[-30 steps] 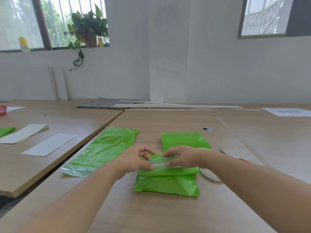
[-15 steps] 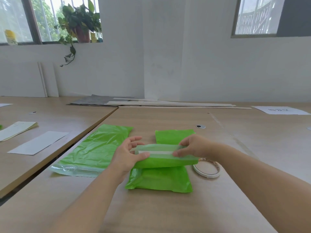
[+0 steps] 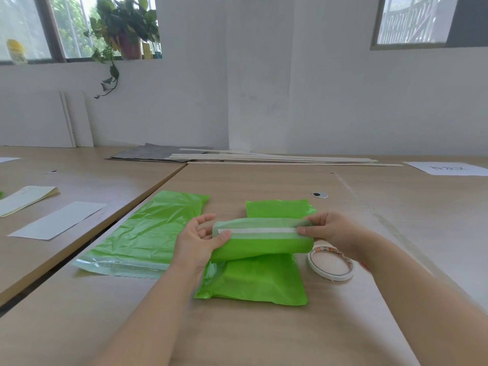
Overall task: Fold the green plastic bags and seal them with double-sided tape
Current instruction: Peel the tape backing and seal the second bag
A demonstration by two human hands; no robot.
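Observation:
A folded green plastic bag [image 3: 260, 247] is held up just above the table, its pale flap with a white strip of tape [image 3: 260, 230] facing me. My left hand [image 3: 196, 243] grips its left end, thumb on the front. My right hand [image 3: 330, 229] pinches its right end. Under it lies another folded green bag [image 3: 257, 282], and a further one [image 3: 280, 208] shows behind. A flat, unfolded green bag [image 3: 148, 233] lies to the left. A roll of double-sided tape [image 3: 330, 264] sits to the right by my right wrist.
The wooden table [image 3: 264, 336] meets a second table on the left across a gap [image 3: 79, 249]. White paper sheets [image 3: 59, 220] lie on that left table. Long wooden strips and a grey sheet [image 3: 277, 157] lie at the back. A paper sheet [image 3: 446, 169] is far right.
Both hands have lifted the folded bag off the stack and turned its taped flap up toward me. The camera view shifted slightly.

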